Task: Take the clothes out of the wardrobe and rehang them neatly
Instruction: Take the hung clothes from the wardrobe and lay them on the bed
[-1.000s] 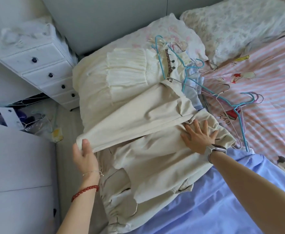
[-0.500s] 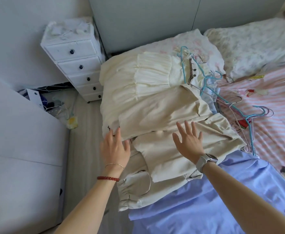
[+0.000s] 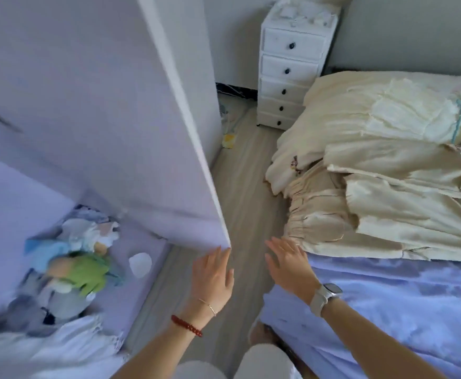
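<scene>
A: Where are the clothes?

B: The heap of cream cotton garments [image 3: 382, 165] lies on the bed at the right of the frame, above a pale blue sheet [image 3: 401, 310]. A few turquoise wire hangers [image 3: 459, 119] peek out at the far right edge.

A: And the hands?

B: Both hold nothing. The left hand [image 3: 213, 280] has straight fingers, its tips at the lower corner of the white wardrobe door [image 3: 114, 119], centre frame. The right hand [image 3: 289, 266] hovers with fingers spread, just beside the heap's near edge.

A: What might go wrong?

B: I'd guess the door could swing into the narrow floor gap and knock a knee. The heap overhangs the bed edge, so a tug could slide it off.

A: Anything else about?

B: A white drawer chest [image 3: 292, 67] stands at top centre; a blurred green and blue soft toy [image 3: 73, 266] sits lower left
</scene>
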`<state>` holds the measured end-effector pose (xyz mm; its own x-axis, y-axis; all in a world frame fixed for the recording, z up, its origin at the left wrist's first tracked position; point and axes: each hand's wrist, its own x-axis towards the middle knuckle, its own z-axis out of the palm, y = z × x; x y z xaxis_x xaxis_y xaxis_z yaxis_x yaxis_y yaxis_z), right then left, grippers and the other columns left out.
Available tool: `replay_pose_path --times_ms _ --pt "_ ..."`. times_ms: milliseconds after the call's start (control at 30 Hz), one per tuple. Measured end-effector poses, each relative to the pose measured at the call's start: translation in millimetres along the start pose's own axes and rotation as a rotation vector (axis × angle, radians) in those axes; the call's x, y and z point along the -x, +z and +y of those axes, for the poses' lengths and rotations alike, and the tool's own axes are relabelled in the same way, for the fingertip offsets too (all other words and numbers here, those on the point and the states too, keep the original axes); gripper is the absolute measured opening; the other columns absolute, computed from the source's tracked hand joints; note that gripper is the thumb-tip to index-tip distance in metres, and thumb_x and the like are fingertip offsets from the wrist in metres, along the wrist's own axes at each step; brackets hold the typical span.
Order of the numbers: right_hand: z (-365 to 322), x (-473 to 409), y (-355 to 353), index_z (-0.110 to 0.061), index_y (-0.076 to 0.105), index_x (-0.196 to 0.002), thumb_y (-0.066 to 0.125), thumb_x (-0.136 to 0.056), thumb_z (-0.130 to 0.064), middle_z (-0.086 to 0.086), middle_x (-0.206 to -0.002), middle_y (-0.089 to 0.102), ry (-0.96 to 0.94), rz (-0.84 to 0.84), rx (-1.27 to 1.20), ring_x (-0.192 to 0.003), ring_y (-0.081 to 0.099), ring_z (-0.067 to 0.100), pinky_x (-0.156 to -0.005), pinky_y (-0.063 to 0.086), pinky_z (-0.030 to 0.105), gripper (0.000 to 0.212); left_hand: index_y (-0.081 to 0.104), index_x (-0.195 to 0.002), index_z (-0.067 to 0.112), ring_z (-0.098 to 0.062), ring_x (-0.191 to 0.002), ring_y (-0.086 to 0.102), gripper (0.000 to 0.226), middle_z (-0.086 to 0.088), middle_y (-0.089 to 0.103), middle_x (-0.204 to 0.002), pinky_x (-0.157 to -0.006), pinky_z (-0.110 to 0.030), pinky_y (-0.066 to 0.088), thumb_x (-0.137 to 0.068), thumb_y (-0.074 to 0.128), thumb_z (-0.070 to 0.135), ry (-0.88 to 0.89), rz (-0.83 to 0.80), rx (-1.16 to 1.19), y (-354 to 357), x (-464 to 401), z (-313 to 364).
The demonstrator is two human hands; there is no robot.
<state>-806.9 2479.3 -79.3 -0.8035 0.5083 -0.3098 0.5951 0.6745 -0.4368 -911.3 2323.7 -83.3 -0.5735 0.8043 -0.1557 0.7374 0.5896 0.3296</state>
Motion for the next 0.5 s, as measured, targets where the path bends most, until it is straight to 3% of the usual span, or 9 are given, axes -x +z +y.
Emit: replay_pose_path --times_ms 67,200,500 --pt "-52.8 4.5 19.7 -0.024 0.033 -0.14 0.033 -0.097 -0.029 -0.005 -0.148 0.03 -0.122 -0.067 0.052 -0.139 0.02 0.015 -0.112 0.017 0.034 0.043 0.049 -0.13 0.007 -0.027 -0.121 0.049 0.047 -0.012 0.052 -0.13 -0.096 -0.036 0.042 -0.086 0.057 0.021 -0.178 0.046 -0.019 -16.9 39.0 -48.5" --pt "-171.2 11.2 53.8 -0.021 0.037 -0.137 0.033 -0.097 -0.029 -0.002 -0.146 0.034 -0.391 -0.098 0.113 -0.139 0.021 0.017 -0.111 0.018 0.037 0.042 0.025 -0.143 0.02 -0.013 -0.139 0.022 0.05 0.001 0.027 -0.15 -0.109 -0.032 0.024 -0.095 0.034 0.032 -0.46 0.257 -0.193 -62.6 122.5 -142.4" --pt "-433.3 50.2 106.5 -0.015 0.049 -0.129 0.041 -0.094 -0.023 0.005 -0.134 0.051 -1.006 -0.142 0.073 -0.125 0.044 0.023 -0.104 0.034 0.033 0.037 0.043 -0.135 0.016 -0.021 -0.134 0.03 0.044 -0.007 0.037 -0.144 -0.108 -0.042 0.022 -0.091 0.047 0.024 -1.043 0.719 -0.211 -190.0 315.6 -277.7"
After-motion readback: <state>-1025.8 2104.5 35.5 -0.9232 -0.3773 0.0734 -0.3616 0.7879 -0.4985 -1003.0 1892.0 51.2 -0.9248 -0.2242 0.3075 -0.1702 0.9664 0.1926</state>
